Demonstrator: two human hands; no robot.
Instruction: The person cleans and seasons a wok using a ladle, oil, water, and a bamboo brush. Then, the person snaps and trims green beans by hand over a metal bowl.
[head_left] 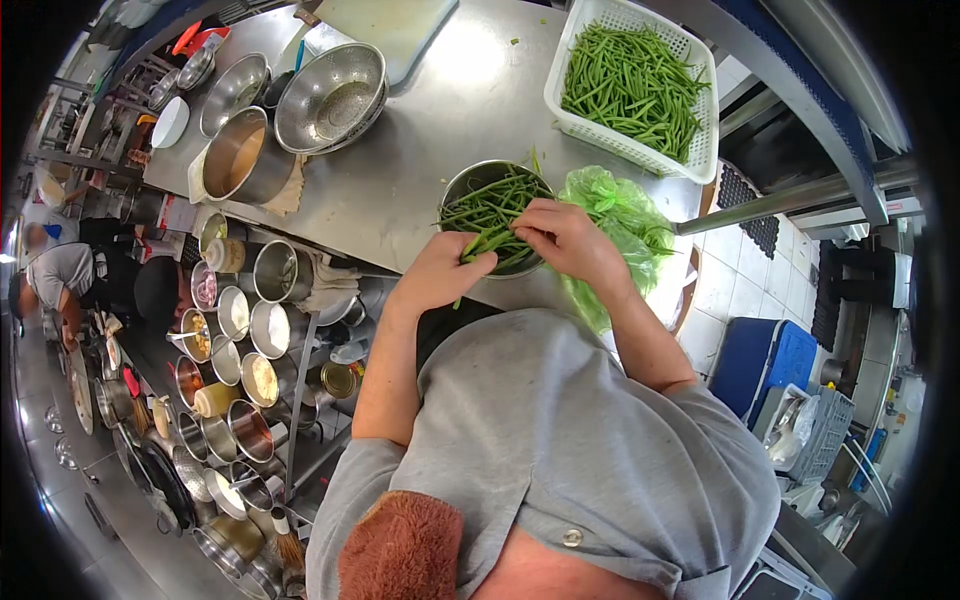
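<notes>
A round metal pot [446, 205] holding many green beans [500, 195] stands at the near edge of the steel counter. Over its front rim, my left hand [448, 268] is closed around several green beans, their ends sticking out past the fingers. My right hand [570, 238] is beside it, fingertips pinched together at the end of a bean above the pot. Just right of the pot lies a thin green plastic bag [610, 200] with beans partly inside, near my right wrist.
A white perforated basket [568, 122] full of green beans sits at the far right of the counter [440, 120]. Metal colanders [330, 100], a pot of brown liquid [235, 160] and a cutting board [390, 25] are at the left. Several food containers [270, 330] stand lower left; another person [65, 270] works beyond.
</notes>
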